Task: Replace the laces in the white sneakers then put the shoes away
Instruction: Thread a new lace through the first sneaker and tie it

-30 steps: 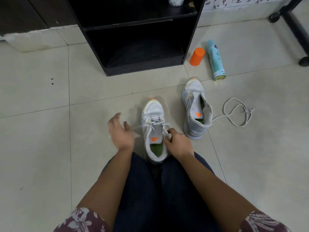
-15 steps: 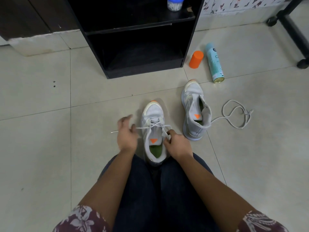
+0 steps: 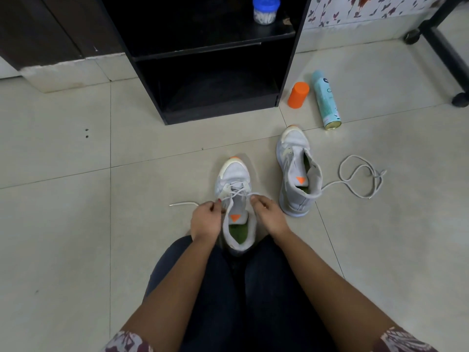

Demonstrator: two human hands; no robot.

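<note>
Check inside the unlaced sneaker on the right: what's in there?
Inside the unlaced sneaker: a green insole and the tongue with an orange triangle. No foot or object shows. The toe end is covered by the tongue and upper.

- My left hand (image 3: 206,219) pinches the lace (image 3: 183,204) beside the near sneaker (image 3: 234,174).
- My right hand (image 3: 269,215) pinches the lace's opposite side.
- The second sneaker (image 3: 291,148) is unlaced, with a loose lace (image 3: 377,174) beside it.
</note>
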